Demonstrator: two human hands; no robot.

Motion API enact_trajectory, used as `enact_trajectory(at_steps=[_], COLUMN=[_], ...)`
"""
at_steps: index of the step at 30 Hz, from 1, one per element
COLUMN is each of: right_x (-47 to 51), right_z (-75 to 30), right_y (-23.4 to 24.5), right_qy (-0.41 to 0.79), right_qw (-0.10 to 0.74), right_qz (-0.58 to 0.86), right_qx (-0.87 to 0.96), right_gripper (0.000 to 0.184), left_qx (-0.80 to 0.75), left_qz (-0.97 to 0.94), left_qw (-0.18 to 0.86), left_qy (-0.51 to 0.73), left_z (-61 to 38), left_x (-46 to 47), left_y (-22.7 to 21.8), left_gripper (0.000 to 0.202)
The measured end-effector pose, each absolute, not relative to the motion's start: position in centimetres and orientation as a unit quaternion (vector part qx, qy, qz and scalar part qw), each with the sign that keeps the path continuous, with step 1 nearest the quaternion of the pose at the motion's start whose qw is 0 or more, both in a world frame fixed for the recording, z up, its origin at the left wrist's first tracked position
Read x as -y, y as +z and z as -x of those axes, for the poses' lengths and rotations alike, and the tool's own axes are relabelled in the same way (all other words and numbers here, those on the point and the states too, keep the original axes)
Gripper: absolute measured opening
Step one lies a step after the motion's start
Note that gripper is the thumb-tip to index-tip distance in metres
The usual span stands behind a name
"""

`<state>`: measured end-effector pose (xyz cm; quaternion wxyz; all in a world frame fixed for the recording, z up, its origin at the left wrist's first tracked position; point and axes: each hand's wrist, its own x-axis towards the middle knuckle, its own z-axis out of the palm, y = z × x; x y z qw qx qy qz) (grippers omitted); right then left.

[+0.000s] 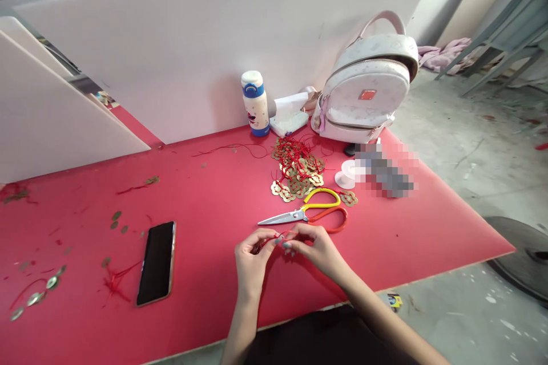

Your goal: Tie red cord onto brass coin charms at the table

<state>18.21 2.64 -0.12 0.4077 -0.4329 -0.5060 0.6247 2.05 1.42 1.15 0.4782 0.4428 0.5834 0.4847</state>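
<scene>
Scissors [295, 215] and piled coins [296, 187] bar the way ahead of the left hand [250, 259] and right hand [321, 250], while open tabletop [205, 274] leaves passage leftward to the phone [156, 262].

A red table [205, 274] carries coins [295, 186], scissors [285, 217] and a phone [156, 262].

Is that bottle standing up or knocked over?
The bottle is standing up: its blue base rests on the red table, with its white top above.

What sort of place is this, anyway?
Probably a small handcraft workspace, though I can't be sure. A heap of coin-like pieces tied with red cord lies on the red tabletop, with scissors next to it. The rough grey floor hints at a workshop.
</scene>
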Motion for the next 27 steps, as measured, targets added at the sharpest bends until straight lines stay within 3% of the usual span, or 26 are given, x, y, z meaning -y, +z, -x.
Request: enact_trajectory(at_steps=[11, 20, 27], right_x=[-1.9, -3.5, -4.1], right_z=[-17.4, -19.5, -19.1], right_y=[0.0, 0.3, 0.8], right_qy=[0.637, 0.440, 0.472], right_qw=[0.411, 0.367, 0.475], right_qz=[0.379, 0.464, 0.414], right_qx=[0.531, 0.676, 0.616], right_gripper=[0.038, 0.016, 0.028], left_qx=[-0.561, -0.586, -0.569], left_qz=[-0.336, -0.439, -0.460], left_qw=[0.537, 0.477, 0.530], left_qy=[0.533, 0.486, 0.428], left_z=[-2.7, -2.4, -3.2], left_x=[-1.0, -1.5, -1.7], left_y=[1.6, 2.2, 1.6], left_gripper=[0.020, 0.017, 0.016])
